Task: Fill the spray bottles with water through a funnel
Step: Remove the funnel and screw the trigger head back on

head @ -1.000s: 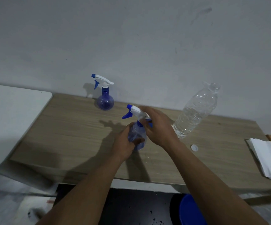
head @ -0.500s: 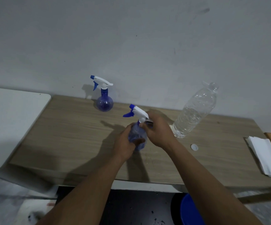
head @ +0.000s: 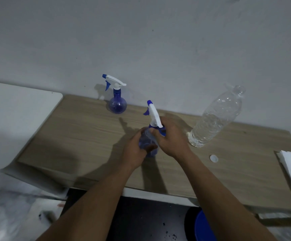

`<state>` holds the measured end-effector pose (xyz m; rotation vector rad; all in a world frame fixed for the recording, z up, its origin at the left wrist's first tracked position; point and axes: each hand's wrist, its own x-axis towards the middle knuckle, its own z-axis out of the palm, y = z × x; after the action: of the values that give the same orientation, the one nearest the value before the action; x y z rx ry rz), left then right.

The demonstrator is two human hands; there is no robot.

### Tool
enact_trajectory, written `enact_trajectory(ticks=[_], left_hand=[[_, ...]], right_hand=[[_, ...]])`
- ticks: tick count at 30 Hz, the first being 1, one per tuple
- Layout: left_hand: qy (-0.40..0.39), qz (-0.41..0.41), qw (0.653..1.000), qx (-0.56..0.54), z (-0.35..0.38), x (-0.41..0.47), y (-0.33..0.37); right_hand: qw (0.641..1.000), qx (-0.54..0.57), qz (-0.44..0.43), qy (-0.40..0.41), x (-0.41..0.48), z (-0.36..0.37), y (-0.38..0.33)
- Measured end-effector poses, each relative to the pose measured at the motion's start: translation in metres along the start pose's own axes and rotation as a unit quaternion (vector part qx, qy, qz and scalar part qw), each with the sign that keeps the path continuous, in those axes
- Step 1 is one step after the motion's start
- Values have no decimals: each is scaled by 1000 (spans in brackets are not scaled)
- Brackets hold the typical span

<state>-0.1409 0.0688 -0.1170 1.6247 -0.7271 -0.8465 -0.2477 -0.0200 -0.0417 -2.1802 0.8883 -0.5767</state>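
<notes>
Arms outstretched, left hand (head: 134, 151), right hand (head: 173, 140) gripping

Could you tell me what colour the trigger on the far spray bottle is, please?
The trigger is blue, head view.

A wood-grain table (head: 89, 136) stands against a plain grey wall (head: 141, 40), dimly lit.

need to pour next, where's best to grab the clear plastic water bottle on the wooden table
Wrap a hand around the ridged middle of the clear plastic water bottle, coming from the near side, since the wall stands close behind it. Its neck looks open, with the white cap lying on the wooden table, so keep it upright.
</notes>
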Motion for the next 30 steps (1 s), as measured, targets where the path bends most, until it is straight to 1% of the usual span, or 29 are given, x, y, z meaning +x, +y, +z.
enact_trajectory(ticks=[3, 6, 7, 11, 16, 19, 21, 26, 30], left_hand=[[2, 3, 1000, 11, 1, 3, -6], [27, 22, 998, 50, 2, -3, -6], [33, 27, 998, 53, 3, -5, -6], [35, 30, 998, 31, 4, -4, -5], [43, 30, 998, 46, 4, -7, -7], [27, 18, 999, 22, 4, -2, -8], [23, 8, 1000, 17, 4, -1, -7], [28, 7, 999, 33, 3, -4, -7], [24, 11, 1000, 15, 3, -4, -4]], right_hand=[[998, 59, 10, 16, 2, 6, 7], [993, 104, 58, 25, 2, 9, 8], [992, 108, 56, 24, 1, 9, 8], [996, 85, 8, 14, 2, 9, 10], [992, 102, 60, 40, 2, 14, 10], [992, 108, 32, 51, 1, 18, 12], [994, 90, 16, 58, 0, 20, 14], [990, 92, 62, 85, -1, 23, 9], [992, 91, 22, 80, -4, 22, 12]])
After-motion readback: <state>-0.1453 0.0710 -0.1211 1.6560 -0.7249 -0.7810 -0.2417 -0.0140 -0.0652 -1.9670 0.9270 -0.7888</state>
